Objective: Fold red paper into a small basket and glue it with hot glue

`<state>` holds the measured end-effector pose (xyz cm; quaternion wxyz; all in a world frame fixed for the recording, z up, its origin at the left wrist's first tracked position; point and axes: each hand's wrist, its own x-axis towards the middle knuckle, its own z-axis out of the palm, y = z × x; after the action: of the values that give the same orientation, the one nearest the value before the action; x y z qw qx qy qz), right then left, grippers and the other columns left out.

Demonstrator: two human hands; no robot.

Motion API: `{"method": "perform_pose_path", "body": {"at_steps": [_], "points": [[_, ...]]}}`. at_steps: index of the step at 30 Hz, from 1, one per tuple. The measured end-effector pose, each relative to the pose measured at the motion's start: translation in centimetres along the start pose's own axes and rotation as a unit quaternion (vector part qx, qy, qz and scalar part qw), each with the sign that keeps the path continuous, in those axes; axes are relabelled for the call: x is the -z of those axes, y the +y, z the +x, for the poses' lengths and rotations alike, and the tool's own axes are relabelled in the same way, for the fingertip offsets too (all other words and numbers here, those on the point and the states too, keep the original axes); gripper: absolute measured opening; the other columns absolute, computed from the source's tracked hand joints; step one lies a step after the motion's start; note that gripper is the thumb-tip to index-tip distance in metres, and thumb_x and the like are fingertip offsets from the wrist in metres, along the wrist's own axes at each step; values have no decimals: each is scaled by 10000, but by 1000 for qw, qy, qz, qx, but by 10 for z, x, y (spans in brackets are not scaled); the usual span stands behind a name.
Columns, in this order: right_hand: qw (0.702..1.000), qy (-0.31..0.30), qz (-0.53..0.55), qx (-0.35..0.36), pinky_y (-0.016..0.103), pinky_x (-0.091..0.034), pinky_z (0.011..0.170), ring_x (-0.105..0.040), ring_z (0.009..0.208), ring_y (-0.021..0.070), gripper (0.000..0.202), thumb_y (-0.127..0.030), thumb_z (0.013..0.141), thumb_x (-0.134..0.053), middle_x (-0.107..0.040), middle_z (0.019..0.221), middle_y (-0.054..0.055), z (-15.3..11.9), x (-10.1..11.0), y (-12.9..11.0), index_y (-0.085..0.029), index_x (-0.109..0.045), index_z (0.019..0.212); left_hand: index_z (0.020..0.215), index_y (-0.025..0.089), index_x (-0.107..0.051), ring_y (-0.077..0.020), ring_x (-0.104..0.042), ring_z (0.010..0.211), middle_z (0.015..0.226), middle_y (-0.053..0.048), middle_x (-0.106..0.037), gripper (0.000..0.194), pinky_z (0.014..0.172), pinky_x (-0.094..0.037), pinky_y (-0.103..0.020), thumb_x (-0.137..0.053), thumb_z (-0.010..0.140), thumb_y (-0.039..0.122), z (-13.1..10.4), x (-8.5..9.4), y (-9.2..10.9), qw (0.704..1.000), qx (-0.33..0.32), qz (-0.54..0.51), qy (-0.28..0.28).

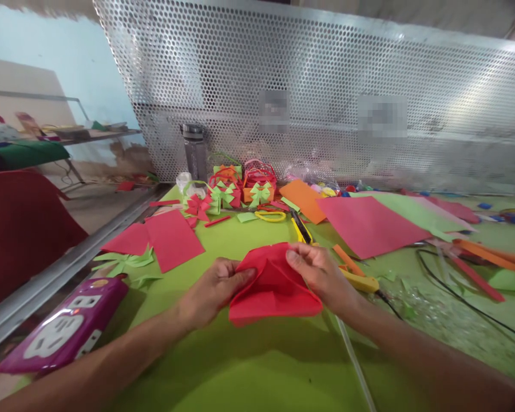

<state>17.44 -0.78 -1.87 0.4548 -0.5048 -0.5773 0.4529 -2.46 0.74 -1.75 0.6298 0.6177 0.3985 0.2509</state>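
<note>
In the head view, the folded red paper [274, 292] sits mid-dial over the green surface [223, 375]. The left hand's [212, 290] grip pinches it at ten o'clock, the right hand's [321, 273] at one. A purple power strip [75, 320] lies at nine o'clock from it.

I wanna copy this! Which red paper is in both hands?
The bright red folded paper at centre, held by the left hand and right hand; the flat red paper sheets on either side lie unheld.
</note>
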Motion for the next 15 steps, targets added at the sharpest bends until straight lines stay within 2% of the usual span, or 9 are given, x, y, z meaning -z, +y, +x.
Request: {"method": "perform_pose_path", "body": {"at_steps": [3,6,8,11,13,15], "points": [[989,101,-51,95,298,-471,723,-603,790,161,345,-455,842,-462,-664,847,55,-3,8,-9,-158,-612,933,533,148,-453,-50,-254,400,441,62,-352,431,386,-169,-189,-538,739,518,1,2,0,996,-22,62,59],[953,162,-157,204,305,-472,751,-606,882,179,309,-399,893,-397,-662,908,58,-14,14,-21,-183,-605,964,531,158,-416,-54,-238,414,449,65,-328,436,394,-167,-189,-508,749,524,4,3,0,989,-29,90,112],[917,114,-250,290,318,-464,780,-600,907,183,262,-339,902,-409,-658,952,62,-22,11,-24,-187,-581,1029,536,158,-420,-56,-244,417,455,62,-337,420,394,-172,-187,-494,753,510,5,2,0,985,-24,104,132],[835,8,-357,419,365,-424,864,-576,934,199,282,-345,841,-538,-656,982,82,-29,-1,-17,-162,-557,1055,530,162,-412,-60,-254,421,464,57,-346,390,391,-180,-186,-472,765,468,4,0,2,980,-31,134,142],[803,-19,-418,424,378,-418,864,-576,909,200,238,-289,830,-561,-655,972,87,-30,-10,-8,-147,-563,1021,522,170,-384,-62,-247,425,466,59,-327,377,388,-176,-187,-458,773,442,3,-2,4,976,-35,157,148],[790,-35,-452,413,349,-432,815,-576,870,189,154,-198,843,-528,-654,942,88,-30,-17,0,-135,-574,976,517,177,-359,-65,-237,432,470,60,-308,362,388,-173,-189,-447,778,412,2,-4,4,972,-39,176,151]]}}
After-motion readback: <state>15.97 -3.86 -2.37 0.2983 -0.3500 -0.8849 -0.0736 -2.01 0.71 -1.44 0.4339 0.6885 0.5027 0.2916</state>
